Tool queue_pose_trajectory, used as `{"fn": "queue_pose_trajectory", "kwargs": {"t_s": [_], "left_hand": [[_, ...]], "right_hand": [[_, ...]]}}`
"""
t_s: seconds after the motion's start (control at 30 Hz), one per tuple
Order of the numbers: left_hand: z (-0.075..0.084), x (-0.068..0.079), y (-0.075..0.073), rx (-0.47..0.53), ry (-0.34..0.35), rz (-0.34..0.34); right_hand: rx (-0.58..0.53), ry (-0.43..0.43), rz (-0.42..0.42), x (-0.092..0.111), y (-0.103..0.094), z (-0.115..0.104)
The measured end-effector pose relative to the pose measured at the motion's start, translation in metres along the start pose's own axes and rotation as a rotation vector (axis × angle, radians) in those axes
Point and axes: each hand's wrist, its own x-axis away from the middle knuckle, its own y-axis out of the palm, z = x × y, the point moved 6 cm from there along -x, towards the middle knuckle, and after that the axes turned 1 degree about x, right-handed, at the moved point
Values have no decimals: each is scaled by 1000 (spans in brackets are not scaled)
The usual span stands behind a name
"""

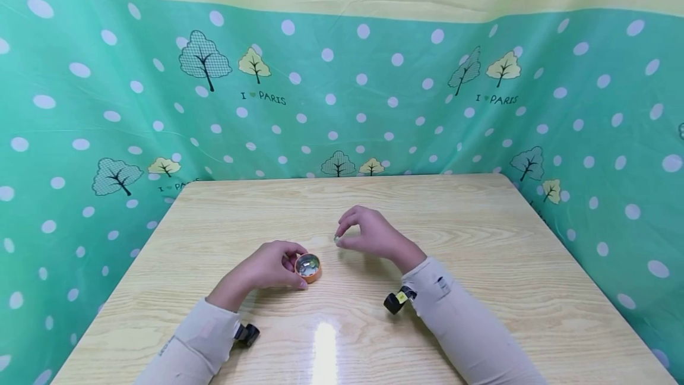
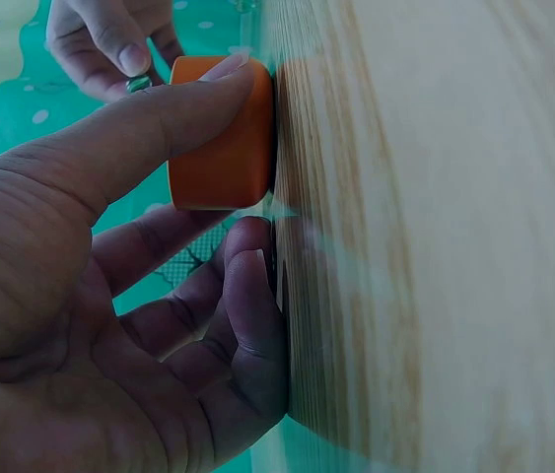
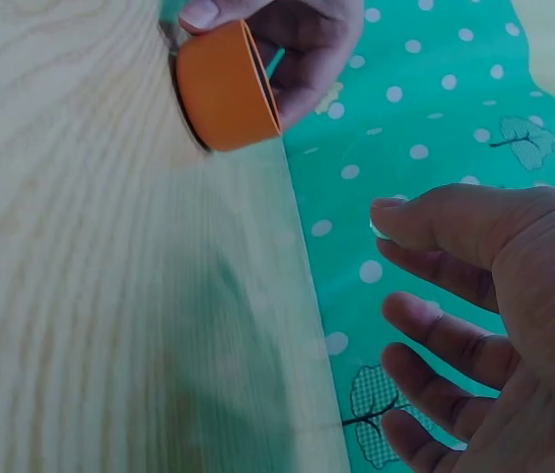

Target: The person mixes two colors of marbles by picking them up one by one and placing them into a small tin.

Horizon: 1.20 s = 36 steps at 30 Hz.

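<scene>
On the tabletop stands a small round orange tin, its inside shiny, with some small glinting pieces at the bottom. My left hand grips it from the left side, thumb along the near wall and fingers behind. In the left wrist view the thumb lies across the orange wall. To the right of the tin and farther back, my right hand pinches a small shiny greenish piece between thumb and forefinger, above the table. Its other fingers are spread apart in the right wrist view; the fingertips cover most of the piece.
The light wood table reaches back to a green dotted curtain printed with trees, which also hangs along both sides. Small black cameras are strapped at both wrists. A bright light reflection lies on the near part of the tabletop.
</scene>
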Motion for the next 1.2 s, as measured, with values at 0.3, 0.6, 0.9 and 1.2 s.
{"fn": "queue_pose_trajectory", "kwargs": {"t_s": [0.3, 0.6, 0.9, 1.2], "left_hand": [[-3, -1, 1, 10, -6, -9], [-3, -1, 1, 3, -6, -8], [-2, -2, 0, 4, 6, -9], [-1, -2, 0, 8, 10, -12]], "right_hand": [[-5, -42, -17, 3, 10, -13], [0, -76, -56, 4, 18, -24], [10, -93, -66, 5, 27, -27], [13, -91, -82, 9, 31, -36]]}}
